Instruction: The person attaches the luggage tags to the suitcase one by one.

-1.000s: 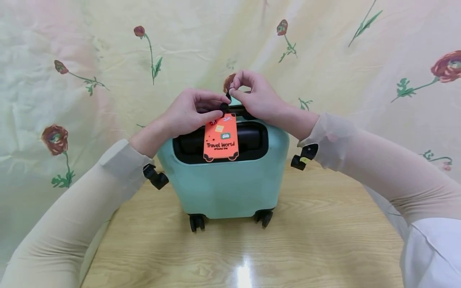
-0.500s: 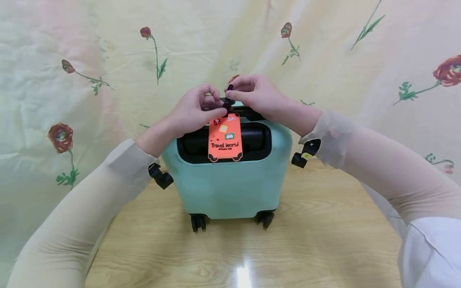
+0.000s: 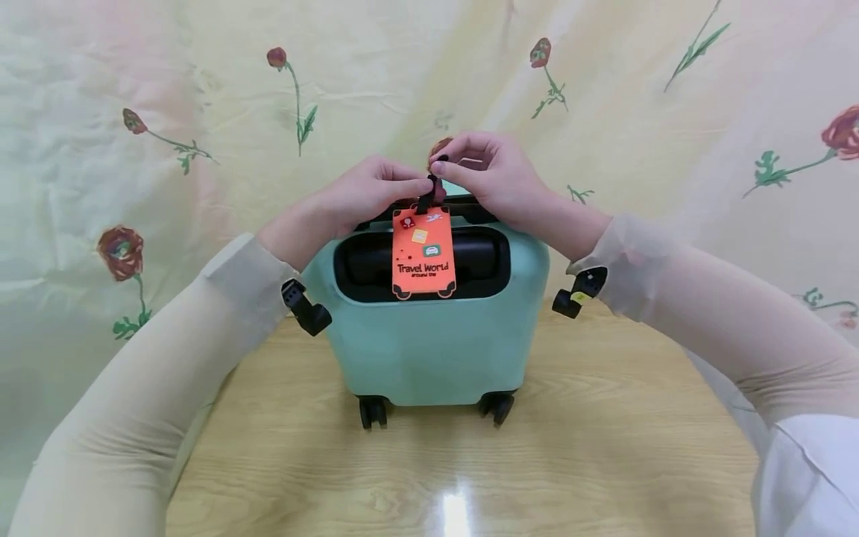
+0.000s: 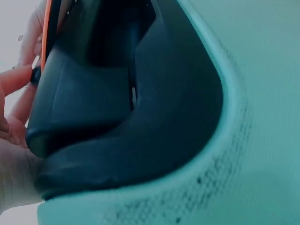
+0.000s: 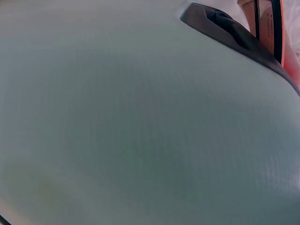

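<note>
A mint-green suitcase (image 3: 436, 350) stands upright, with a black recessed panel (image 3: 486, 261) near its top. In front of that panel hangs an orange luggage tag (image 3: 424, 280) printed "Travel World", on a black strap (image 3: 424, 203). My left hand (image 3: 356, 198) pinches the strap just above the tag. Slightly higher and to the right, my right hand (image 3: 499, 179) pinches the strap's end between thumb and fingers. Behind the hands, the suitcase's black top handle (image 3: 466, 209) is partly hidden. The left wrist view catches the tag's orange edge (image 4: 45, 37) and left-hand fingers beside the black panel.
The suitcase's black wheels (image 3: 496, 406) rest on a wood-grain table (image 3: 590, 432). Behind it hangs a pale cloth (image 3: 376, 89) printed with poppies. A black wrist camera (image 3: 307, 306) sits on the left sleeve, another (image 3: 580, 291) on the right.
The left-hand fingers have shifted up and right along the strap, so the tag's top shows more. The right hand has moved slightly and still pinches the strap. The view has shifted a little.
</note>
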